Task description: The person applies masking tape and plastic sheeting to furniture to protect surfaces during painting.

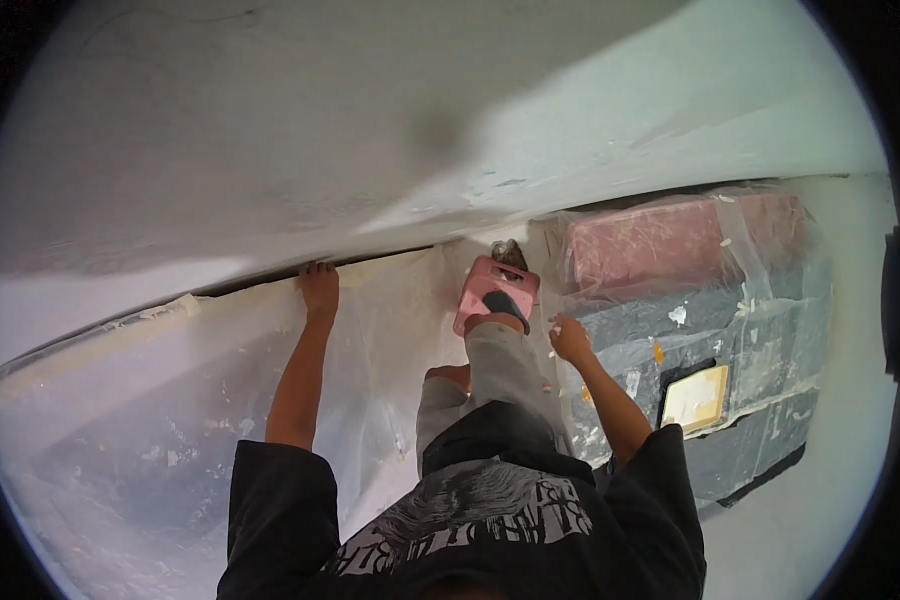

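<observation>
My left hand grips the far edge of a surface draped in a clear plastic sheet, with its fingers hooked over beside the wall. My right hand is closed near the left side of a second plastic-wrapped stack; a small whitish bit shows at its fingertips, too small to name. Between the two covered surfaces stands a pink plastic stool with a handle slot. One of my legs, in grey shorts, reaches down to it, and a dark shoe or sock rests on top.
A white wall runs across the far side. At right, under plastic, lie a pink block and a dark, paint-spattered surface. A yellow-rimmed tray sits on that surface. Something grey and crumpled lies behind the stool.
</observation>
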`<move>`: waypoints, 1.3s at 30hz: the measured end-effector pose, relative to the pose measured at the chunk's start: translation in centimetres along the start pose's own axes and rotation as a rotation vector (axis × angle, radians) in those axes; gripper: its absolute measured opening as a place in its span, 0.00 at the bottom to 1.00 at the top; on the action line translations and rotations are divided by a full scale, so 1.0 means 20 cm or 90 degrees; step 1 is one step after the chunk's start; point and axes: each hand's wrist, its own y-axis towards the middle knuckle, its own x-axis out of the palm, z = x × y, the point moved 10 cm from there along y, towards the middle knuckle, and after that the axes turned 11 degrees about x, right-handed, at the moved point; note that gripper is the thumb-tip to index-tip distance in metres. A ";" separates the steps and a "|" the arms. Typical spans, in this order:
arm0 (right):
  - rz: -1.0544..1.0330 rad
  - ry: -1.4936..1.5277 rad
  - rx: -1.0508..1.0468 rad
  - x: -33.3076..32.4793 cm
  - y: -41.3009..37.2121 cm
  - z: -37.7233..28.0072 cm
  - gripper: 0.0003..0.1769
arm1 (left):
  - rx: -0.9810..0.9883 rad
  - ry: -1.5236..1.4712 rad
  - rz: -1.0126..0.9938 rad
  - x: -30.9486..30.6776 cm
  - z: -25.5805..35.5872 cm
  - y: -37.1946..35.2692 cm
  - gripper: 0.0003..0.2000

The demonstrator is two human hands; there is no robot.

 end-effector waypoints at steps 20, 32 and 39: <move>0.018 0.008 0.056 -0.06 0.18 0.11 0.17 | -0.021 -0.079 -0.233 -0.07 -0.33 -0.12 0.14; 0.083 0.031 0.418 0.05 -0.12 1.21 0.20 | -0.013 0.010 -0.172 -0.21 -0.29 -0.10 0.17; 0.142 0.061 0.485 0.32 -0.16 1.75 0.21 | -0.075 0.047 -0.105 -0.20 -0.31 -0.06 0.17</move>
